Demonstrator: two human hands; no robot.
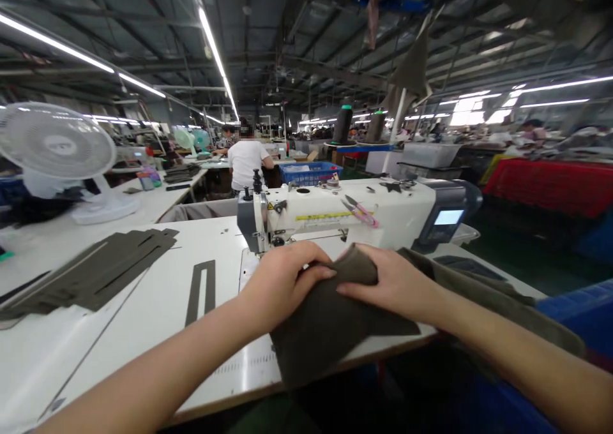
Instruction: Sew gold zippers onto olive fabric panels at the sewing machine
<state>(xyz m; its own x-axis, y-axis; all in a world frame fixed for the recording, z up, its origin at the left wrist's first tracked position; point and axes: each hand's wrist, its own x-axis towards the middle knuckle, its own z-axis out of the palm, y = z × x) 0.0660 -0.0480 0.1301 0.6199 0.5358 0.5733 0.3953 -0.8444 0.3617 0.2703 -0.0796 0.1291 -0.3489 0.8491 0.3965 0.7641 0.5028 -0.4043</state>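
Both my hands grip one dark olive fabric piece [320, 325] in front of the sewing machine [402, 210]. My left hand [292, 277] pinches its upper left edge between thumb and fingers. Its upper right part is folded over in my right hand [390, 277], thumb on the near side. The cloth's lower end hangs over the table's front edge. Left of my hands, a flat fabric strip with a long slot [194, 293] lies on the white tabletop [163, 300]. More olive cloth [502, 300] lies beyond my right forearm.
A stack of cut fabric pieces [110, 268] lies at the left. Pink-handled scissors [361, 212] rest against the machine. A white fan [60, 147] stands far left, blue bins [584, 319] at right. A person in a white shirt [246, 163] sits ahead by a blue basket [311, 173].
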